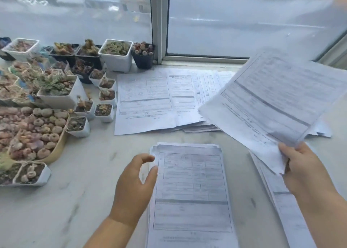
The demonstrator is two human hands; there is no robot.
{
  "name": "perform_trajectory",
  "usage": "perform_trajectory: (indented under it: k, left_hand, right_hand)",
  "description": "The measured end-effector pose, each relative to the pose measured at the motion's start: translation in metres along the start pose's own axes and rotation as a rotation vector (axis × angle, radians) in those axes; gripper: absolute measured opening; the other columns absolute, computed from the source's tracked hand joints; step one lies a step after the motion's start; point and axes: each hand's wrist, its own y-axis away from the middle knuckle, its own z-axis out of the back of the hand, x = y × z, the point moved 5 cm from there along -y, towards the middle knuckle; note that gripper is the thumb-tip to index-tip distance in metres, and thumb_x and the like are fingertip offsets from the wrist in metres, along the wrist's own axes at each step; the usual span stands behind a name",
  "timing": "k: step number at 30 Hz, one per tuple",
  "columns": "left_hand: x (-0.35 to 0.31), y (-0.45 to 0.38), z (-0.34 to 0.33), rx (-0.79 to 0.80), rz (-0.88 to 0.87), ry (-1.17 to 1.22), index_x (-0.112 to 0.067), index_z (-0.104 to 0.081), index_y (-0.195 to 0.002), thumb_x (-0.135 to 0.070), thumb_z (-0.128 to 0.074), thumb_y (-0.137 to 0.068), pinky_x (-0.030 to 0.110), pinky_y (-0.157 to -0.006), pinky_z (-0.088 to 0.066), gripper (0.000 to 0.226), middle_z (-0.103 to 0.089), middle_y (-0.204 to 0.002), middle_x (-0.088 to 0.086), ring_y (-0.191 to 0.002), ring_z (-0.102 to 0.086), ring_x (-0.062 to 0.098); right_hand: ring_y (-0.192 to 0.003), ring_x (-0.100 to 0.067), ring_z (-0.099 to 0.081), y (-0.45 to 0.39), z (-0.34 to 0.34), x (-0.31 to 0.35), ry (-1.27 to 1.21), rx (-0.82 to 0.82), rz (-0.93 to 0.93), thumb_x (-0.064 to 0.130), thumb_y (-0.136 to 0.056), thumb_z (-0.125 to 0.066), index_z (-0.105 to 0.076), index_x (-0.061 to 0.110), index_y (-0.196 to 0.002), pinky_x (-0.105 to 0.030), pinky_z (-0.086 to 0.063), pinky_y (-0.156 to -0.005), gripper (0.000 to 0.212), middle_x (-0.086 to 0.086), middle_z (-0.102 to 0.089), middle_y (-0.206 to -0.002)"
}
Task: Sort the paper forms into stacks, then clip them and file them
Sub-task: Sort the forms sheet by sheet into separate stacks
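A neat stack of printed forms (191, 191) lies in front of me on the marble sill. My left hand (133, 185) sits at its left edge, fingers loosely spread and touching the paper's side. My right hand (304, 167) grips a bundle of forms (272, 99) by its near corner and holds it tilted in the air, blurred. Under my right forearm lies another stack (285, 210). Loose forms (150, 101) are spread out farther back, near the window.
Several small pots of succulents (116, 54) and a beige tray of stone-like plants (35, 133) crowd the left side. The window frame (159, 22) and glass close off the back. Bare marble (65, 210) shows at the near left.
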Motion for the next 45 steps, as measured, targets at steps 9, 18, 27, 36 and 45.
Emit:
perform_trajectory:
  k: [9,18,27,36,45]
  left_hand:
    - [0.025,-0.146,-0.055,0.259,-0.18,-0.383,-0.014,-0.053,-0.13,-0.017,-0.07,-0.082,0.026,-0.104,-0.029,0.05,-0.053,-0.131,0.001,-0.125,-0.046,0.022]
    - [0.051,-0.178,-0.06,0.129,-0.168,-0.325,-0.017,-0.067,-0.106,-0.023,-0.051,-0.089,0.018,-0.071,-0.03,0.024,-0.067,-0.101,-0.004,-0.093,-0.055,0.013]
    - [0.049,-0.179,-0.053,-0.103,-0.126,-0.224,-0.034,-0.059,-0.123,-0.017,-0.051,-0.089,0.034,-0.069,-0.05,0.039,-0.063,-0.093,-0.001,-0.08,-0.055,0.017]
    - [0.052,-0.174,-0.065,-0.097,-0.118,-0.475,-0.026,-0.062,-0.108,-0.036,-0.061,-0.075,0.026,-0.062,-0.036,0.035,-0.055,-0.077,-0.001,-0.074,-0.058,0.029]
    - [0.092,-0.179,-0.043,-0.616,0.455,0.811,-0.012,-0.066,-0.107,0.0,-0.061,-0.083,0.032,-0.088,-0.051,0.027,-0.07,-0.103,0.001,-0.096,-0.067,0.009]
  right_hand:
    - [-0.079,-0.015,-0.07,-0.09,-0.157,-0.018,-0.151,0.044,-0.22,-0.003,-0.098,-0.045,-0.055,0.017,-0.091,-0.026,-0.056,-0.052,0.023,-0.005,-0.07,-0.102]
    - [-0.091,-0.027,-0.068,-0.131,-0.239,-0.063,-0.056,0.25,-0.372,-0.005,-0.096,-0.046,-0.054,0.016,-0.095,-0.044,-0.056,-0.067,0.022,-0.009,-0.07,-0.111]
    - [-0.081,-0.023,-0.072,-0.139,-0.261,-0.089,-0.061,0.46,-0.49,-0.003,-0.096,-0.047,-0.061,0.013,-0.111,-0.039,-0.058,-0.058,0.026,-0.006,-0.073,-0.104]
    - [-0.076,-0.019,-0.072,-0.137,-0.277,-0.087,-0.09,0.565,-0.471,-0.001,-0.097,-0.047,-0.059,0.015,-0.101,-0.042,-0.059,-0.07,0.02,-0.003,-0.075,-0.09]
    - [-0.102,-0.026,-0.068,-0.158,-0.233,-0.063,0.378,0.378,0.007,0.007,-0.089,-0.051,-0.066,0.026,-0.096,-0.051,-0.056,-0.088,0.025,-0.003,-0.073,-0.105]
